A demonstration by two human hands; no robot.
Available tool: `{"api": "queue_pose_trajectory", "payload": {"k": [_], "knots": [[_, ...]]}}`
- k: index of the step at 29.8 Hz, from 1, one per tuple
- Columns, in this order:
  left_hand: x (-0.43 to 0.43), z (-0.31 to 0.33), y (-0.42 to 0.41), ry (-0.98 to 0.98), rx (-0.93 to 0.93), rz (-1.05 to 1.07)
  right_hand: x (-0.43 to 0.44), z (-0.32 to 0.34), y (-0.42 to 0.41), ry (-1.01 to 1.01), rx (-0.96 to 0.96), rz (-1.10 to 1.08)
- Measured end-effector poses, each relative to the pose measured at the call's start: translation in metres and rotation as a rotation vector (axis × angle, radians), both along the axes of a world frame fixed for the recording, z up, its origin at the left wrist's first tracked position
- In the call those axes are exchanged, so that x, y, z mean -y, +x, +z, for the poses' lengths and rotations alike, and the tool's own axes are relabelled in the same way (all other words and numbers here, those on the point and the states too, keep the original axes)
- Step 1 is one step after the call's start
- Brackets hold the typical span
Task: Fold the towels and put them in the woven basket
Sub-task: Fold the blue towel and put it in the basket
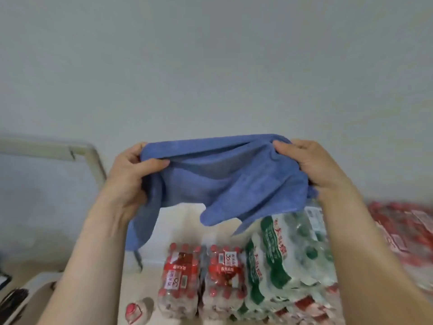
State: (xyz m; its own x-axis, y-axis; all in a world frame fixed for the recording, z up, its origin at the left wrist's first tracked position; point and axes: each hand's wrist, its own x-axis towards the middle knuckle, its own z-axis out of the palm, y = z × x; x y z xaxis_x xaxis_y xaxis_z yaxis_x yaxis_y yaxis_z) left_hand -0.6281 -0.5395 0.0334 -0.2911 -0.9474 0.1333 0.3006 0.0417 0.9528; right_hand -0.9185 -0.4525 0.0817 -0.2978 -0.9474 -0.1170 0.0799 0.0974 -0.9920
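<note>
A blue towel (225, 179) hangs in the air in front of me, stretched between both hands at chest height. My left hand (131, 177) grips its upper left edge, thumb over the cloth. At the upper right edge my right hand (314, 165) grips the bunched fabric. The towel sags in the middle and its lower corners droop toward the floor. No woven basket is in view.
Shrink-wrapped packs of red-capped bottles (180, 277) and a green-labelled pack (285, 256) stand on the floor below. More red packs (407, 233) lie at the right. A metal-framed panel (91, 158) leans at the left against a pale wall.
</note>
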Motion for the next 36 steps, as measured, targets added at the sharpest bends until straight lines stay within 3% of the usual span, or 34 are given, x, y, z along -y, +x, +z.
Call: {"api": "queue_pose_trajectory", "payload": {"k": [2,5,9,12,15,17,19,23,27,31,34,36], "knots": [[-0.01,0.007,-0.044,0.046,-0.093,-0.186,-0.038,0.004,-0.055,-0.003,-0.312,-0.04],[-0.022,0.026,-0.107,-0.01,0.046,-0.432,-0.092,0.008,-0.131,-0.02,-0.614,-0.196],[-0.037,0.042,-0.19,-0.211,0.499,-0.485,-0.142,0.001,-0.212,0.169,-1.099,-0.453],[-0.036,0.034,-0.24,-0.324,0.894,-0.471,-0.165,-0.008,-0.253,0.329,-1.233,-0.554],[-0.031,0.011,-0.281,-0.524,1.049,-0.222,-0.178,-0.019,-0.292,0.392,-1.238,-0.665],[-0.028,0.0,-0.302,-0.599,0.98,0.078,-0.185,-0.025,-0.317,0.423,-1.185,-0.748],[-0.019,-0.006,-0.317,-0.605,0.9,0.241,-0.19,-0.027,-0.339,0.454,-1.169,-0.829],[0.0,-0.005,-0.346,-0.49,0.691,0.335,-0.18,-0.016,-0.377,0.482,-1.249,-0.9],[0.01,0.015,-0.371,-0.386,0.459,0.405,-0.145,0.003,-0.406,0.32,-1.193,-1.091],[0.013,0.008,-0.377,-0.362,0.382,0.304,-0.133,-0.003,-0.422,0.178,-1.074,-1.224],[-0.002,-0.043,-0.371,-0.231,0.498,-0.046,-0.141,-0.051,-0.428,0.242,-1.043,-0.953],[-0.025,-0.077,-0.372,-0.167,0.715,-0.332,-0.156,-0.092,-0.431,0.344,-1.04,-0.762]]}}
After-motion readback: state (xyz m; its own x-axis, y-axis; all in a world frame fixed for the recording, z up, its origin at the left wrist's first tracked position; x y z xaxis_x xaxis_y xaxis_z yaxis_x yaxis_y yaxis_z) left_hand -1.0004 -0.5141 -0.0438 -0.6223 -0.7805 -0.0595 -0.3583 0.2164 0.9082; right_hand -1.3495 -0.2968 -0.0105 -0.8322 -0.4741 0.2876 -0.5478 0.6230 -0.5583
